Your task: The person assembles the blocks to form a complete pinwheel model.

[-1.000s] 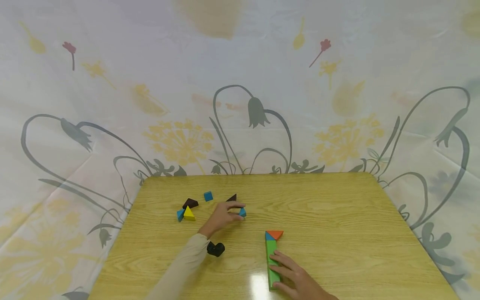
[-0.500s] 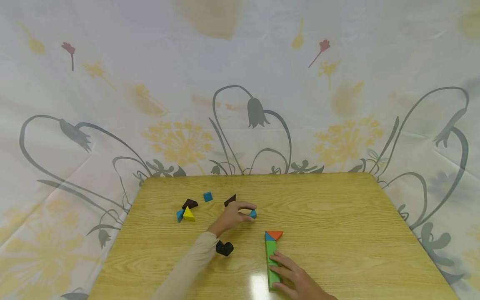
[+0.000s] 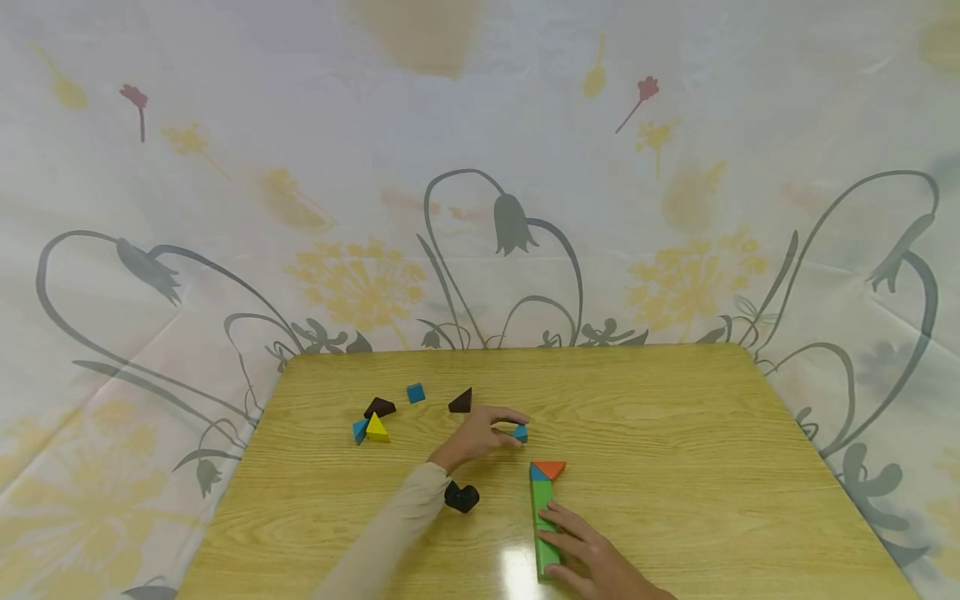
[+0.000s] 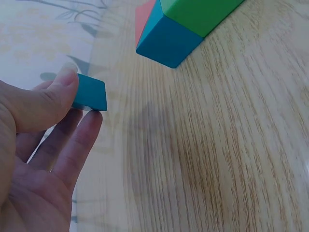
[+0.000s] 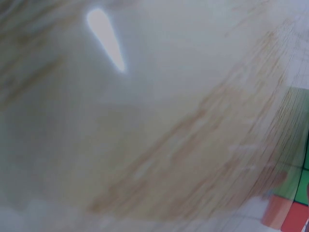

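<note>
Thumb and fingertips of my left hand (image 3: 480, 435) pinch a small blue block (image 3: 521, 433) over the middle of the table. In the left wrist view that blue block (image 4: 91, 93) shows a flat face, and a gap of table separates it from the row. My right hand (image 3: 596, 557) rests with extended fingers along a row of green blocks (image 3: 542, 500). At the row's far end sit a blue triangle block (image 3: 536, 473) and an orange-red triangle block (image 3: 552, 469), side by side. The right wrist view catches only a green block (image 5: 301, 186) and the red one (image 5: 293, 220) at its edge.
At the back left lie a blue cube (image 3: 416, 392), a dark brown block (image 3: 380, 407), a yellow triangle block (image 3: 378, 428) and another blue block (image 3: 360, 430). A dark brown triangle block (image 3: 462, 402) lies behind my left hand. A flower-printed cloth (image 3: 637, 275) hangs behind the wooden table (image 3: 675, 417).
My left hand has moved to the right with the blue block, closer to the row, uncovering the dark brown triangle block. The right hand and the row have stayed put.
</note>
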{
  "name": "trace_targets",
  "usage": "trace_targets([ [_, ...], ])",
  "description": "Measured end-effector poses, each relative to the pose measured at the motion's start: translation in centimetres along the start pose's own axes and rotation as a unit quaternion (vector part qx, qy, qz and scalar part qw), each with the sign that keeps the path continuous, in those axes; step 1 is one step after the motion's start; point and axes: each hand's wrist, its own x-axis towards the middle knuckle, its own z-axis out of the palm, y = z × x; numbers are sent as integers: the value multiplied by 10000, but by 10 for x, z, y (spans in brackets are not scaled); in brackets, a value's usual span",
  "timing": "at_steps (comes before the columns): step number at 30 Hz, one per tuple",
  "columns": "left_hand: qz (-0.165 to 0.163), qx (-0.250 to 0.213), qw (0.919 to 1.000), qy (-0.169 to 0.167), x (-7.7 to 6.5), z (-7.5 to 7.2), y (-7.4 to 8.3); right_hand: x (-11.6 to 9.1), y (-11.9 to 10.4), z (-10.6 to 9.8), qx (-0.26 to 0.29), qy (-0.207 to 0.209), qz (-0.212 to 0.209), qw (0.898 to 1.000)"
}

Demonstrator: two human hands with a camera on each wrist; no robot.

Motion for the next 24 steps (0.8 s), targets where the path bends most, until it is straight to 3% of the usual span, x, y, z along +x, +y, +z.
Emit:
trace_targets([
  [24, -8, -103, 9994, -340, 13, 20, 2, 0, 4, -1, -69, -3, -261, 9996],
])
